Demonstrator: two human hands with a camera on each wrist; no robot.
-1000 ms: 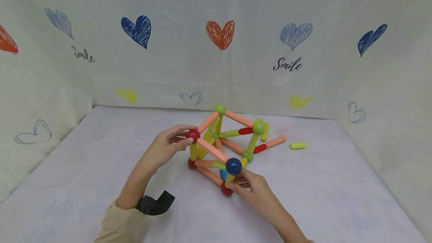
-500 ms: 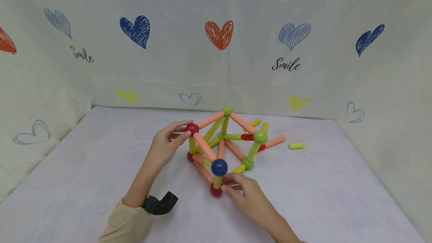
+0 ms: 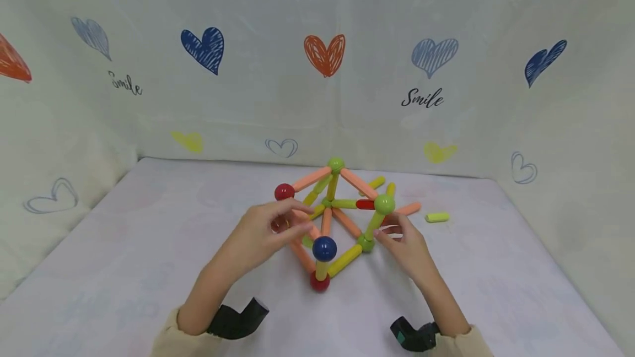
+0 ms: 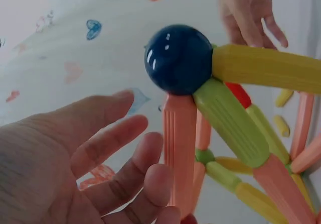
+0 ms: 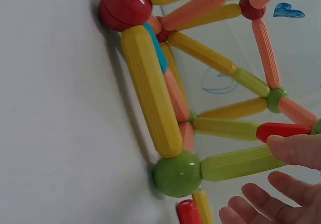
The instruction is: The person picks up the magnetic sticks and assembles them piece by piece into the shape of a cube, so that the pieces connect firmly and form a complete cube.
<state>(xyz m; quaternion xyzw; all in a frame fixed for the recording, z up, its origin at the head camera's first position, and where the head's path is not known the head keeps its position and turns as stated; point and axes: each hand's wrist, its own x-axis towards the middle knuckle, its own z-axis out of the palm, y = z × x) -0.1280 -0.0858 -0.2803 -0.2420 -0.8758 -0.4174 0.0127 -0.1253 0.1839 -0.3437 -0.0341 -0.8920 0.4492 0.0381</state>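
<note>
A frame of magnetic rods and balls stands mid-table. Its near corner carries a blue ball above a red ball. My left hand is left of that corner, overlapping the frame in the head view. In the left wrist view its fingers are loosely bent and spread beside a salmon rod, holding nothing. At the right corner, my right hand reaches a green upright rod between two green balls. The right wrist view shows the thumb over that rod's end and the other fingers spread apart below.
Loose yellow rods, a salmon rod and a short green rod lie behind and right of the frame. A white cloth printed with hearts hangs behind the table. Black camera mounts sit on both wrists.
The frame has turned and its blue-ball corner has shifted left. My left hand has let go of the upper red ball and moved down-right. My right hand has moved from the near corner to the right corner.
</note>
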